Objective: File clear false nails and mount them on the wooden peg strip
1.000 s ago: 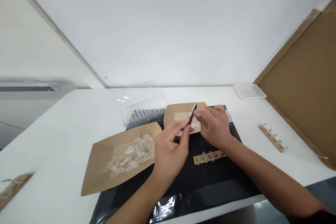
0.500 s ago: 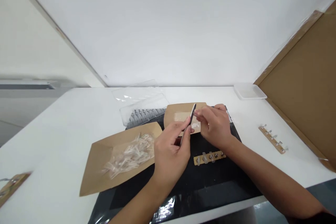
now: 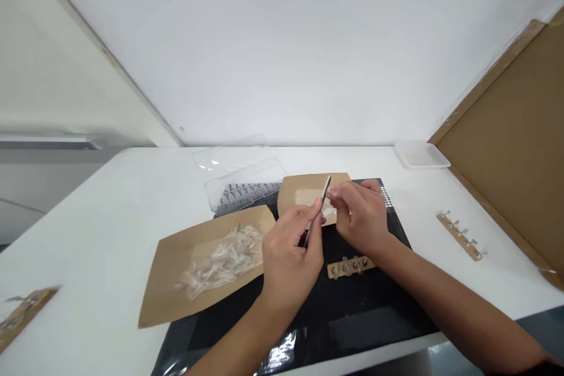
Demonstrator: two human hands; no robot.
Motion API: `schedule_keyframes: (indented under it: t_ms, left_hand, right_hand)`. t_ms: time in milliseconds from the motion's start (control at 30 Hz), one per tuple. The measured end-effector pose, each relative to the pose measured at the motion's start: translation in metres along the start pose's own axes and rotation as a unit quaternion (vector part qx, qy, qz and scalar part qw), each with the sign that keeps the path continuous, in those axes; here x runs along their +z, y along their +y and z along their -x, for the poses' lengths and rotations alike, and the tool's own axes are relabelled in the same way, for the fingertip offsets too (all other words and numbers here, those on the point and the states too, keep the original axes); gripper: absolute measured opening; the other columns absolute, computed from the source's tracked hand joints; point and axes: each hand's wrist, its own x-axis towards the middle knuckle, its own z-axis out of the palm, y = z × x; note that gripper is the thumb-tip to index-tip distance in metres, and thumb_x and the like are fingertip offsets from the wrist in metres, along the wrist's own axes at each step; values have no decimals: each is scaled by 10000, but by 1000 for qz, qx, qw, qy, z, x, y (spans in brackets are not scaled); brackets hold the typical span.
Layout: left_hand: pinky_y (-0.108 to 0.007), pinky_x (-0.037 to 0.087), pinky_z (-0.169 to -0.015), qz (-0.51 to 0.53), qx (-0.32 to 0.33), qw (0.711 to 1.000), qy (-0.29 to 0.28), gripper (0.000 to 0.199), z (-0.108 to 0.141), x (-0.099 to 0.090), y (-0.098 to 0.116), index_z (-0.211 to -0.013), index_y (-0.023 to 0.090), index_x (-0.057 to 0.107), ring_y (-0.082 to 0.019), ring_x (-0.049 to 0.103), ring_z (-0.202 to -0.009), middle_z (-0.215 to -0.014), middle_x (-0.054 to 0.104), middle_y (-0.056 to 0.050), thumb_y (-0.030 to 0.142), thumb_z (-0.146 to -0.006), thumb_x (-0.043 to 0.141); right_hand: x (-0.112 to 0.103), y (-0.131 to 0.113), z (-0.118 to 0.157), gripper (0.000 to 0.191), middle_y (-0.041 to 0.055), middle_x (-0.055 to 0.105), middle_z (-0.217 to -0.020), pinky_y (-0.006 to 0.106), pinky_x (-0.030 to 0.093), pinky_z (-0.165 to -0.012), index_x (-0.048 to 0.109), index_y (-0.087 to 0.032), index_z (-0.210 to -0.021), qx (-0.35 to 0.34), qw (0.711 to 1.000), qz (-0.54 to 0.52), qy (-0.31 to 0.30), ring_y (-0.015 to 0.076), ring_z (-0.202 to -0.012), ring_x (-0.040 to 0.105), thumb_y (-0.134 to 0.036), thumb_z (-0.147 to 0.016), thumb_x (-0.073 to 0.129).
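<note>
A kraft-brown cardboard tray [image 3: 164, 282] holds colourless, clear plastic pieces [image 3: 220, 261]. It lies on a glossy black mat [image 3: 352, 323], which shows a grid of white dots [image 3: 386, 197] at its far corner. The slim tweezers [image 3: 325, 189] are black and silver. A tan strip [image 3: 459, 237] studded with silver sits on a white table [image 3: 88, 247], beside a brown cardboard panel [image 3: 497, 153].

A small-parts workroom, more bench workshop than home or office: a white table [image 3: 83, 252] against a bare white wall [image 3: 282, 47], a black work mat [image 3: 356, 305], kraft paper trays [image 3: 161, 288] of small clear plastic parts [image 3: 220, 264], a clear plastic case [image 3: 242, 185], a cardboard panel [image 3: 497, 153], and tan strips [image 3: 459, 237] set with metal fittings.
</note>
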Motion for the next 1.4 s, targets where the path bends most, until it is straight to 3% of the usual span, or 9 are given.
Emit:
schedule_keyframes:
  t_ms: [200,367,500,667,933,1067,1133,1267,1400]
  left_hand:
    - [-274,634,-778,-16,32,999,4,268,-1,0,1,-1183,233,796,-153,742,-821,-960,785,-36,165,-1017,596]
    - [-284,642,-764,-16,20,1000,13,261,0,-1,1,-1198,237,793,-169,750,-849,-1015,799,-47,199,-1019,606]
    - [-291,646,-768,-20,10,1000,14,262,1,-2,1,-1204,242,793,-172,754,-853,-1023,801,-50,215,-1020,608]
    - [-255,632,-669,16,-25,1000,5,248,1,0,0,-1194,242,791,-185,764,-906,-1051,799,-51,255,-1016,620]
    - [-272,595,-680,0,-83,997,-3,300,-1,6,-10,-1297,229,683,-183,745,-861,-1069,755,-67,327,-1035,576]
    - [-288,581,-662,17,-104,994,-5,371,-3,6,-15,-1396,213,583,-152,723,-759,-1236,704,-113,329,-1045,560]
    - [-301,578,-669,6,-94,995,-13,354,-5,5,-15,-1380,212,589,-157,714,-746,-1214,706,-113,328,-1048,549]
    - [-334,574,-676,-54,-49,997,-23,315,-14,-10,-9,-1298,208,647,-184,698,-729,-1077,719,-94,348,-1038,537]
    - [-333,566,-642,-117,-38,992,-25,320,-17,-46,-8,-1258,237,683,-197,703,-716,-1065,722,-78,393,-1014,547]
  right_hand:
    - [-2,0,1,193,-37,743,-735,343,327,-737,574,-219,-881,14,999,-29,-22,129,-607,642,-56,-967,517]
    - [-2,0,1,212,-36,725,-708,350,323,-730,546,-219,-830,-1,998,-31,-57,125,-579,608,-66,-968,496]
    - [-1,1,2,192,-28,757,-758,354,333,-762,574,-221,-871,22,999,-21,-34,132,-643,653,-80,-988,516]
    - [-5,2,4,202,-26,758,-763,352,333,-744,567,-216,-849,-4,996,-40,-78,123,-616,634,-102,-1005,506]
    - [-13,12,10,82,-42,780,-760,364,449,-826,638,-253,-964,94,980,-171,-24,162,-766,757,-220,-1038,624]
    - [-15,14,15,53,-16,788,-781,357,540,-766,640,-258,-995,148,961,-232,-24,175,-730,779,-287,-1040,640]
    - [-15,14,16,72,-9,788,-802,344,582,-728,629,-262,-1060,178,943,-279,-30,182,-729,789,-317,-1029,663]
    - [-15,16,18,280,-13,775,-843,361,636,-773,599,-290,-1307,178,927,-330,-31,187,-784,798,-321,-1034,655]
    - [-17,20,18,296,-11,794,-870,361,629,-802,639,-319,-1357,142,941,-307,-28,177,-797,804,-296,-1063,609]
